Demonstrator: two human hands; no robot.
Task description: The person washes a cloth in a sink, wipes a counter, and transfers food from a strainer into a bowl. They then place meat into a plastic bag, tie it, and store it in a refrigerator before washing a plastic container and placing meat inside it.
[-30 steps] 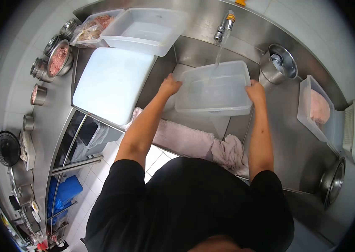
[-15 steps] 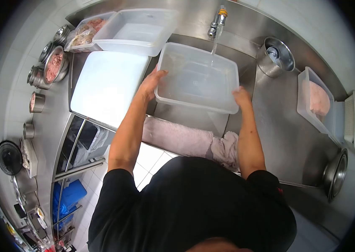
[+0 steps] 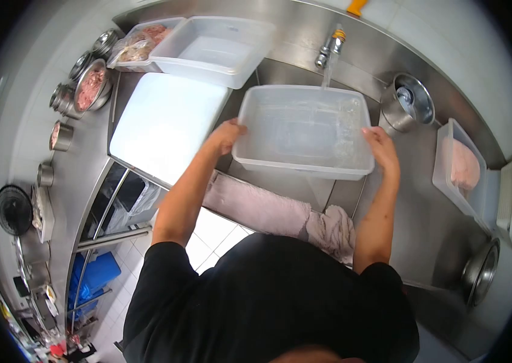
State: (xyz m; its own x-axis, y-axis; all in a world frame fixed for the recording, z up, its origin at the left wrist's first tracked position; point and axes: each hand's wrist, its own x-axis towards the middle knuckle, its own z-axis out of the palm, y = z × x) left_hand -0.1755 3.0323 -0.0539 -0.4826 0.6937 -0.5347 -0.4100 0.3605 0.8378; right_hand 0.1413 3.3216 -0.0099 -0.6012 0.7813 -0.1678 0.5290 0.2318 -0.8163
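Observation:
Between my two hands is a clear plastic tub [image 3: 301,130], held over the sink, with some water in it towards the right. My left hand [image 3: 227,135] grips its left wall, fingers closed on the edge. At its right wall, my right hand [image 3: 382,148] holds the rim with thumb and fingers. Water runs from the faucet [image 3: 330,48] at the tub's far edge. A white cutting board [image 3: 162,127] lies left of the tub. A pinkish towel [image 3: 259,204] is spread along the sink's near edge.
Behind the board stand an empty plastic tub [image 3: 207,48] and a container of bagged meat [image 3: 133,48]. A steel pot [image 3: 407,100], a tub with pink meat [image 3: 463,166] and steel bowls [image 3: 483,273] are at right. Bowls of minced meat [image 3: 91,88] line the left.
The held tub has moved right and towards me in the view, both hands with it. Its tilt has changed, and the water stream now meets its far edge instead of falling inside.

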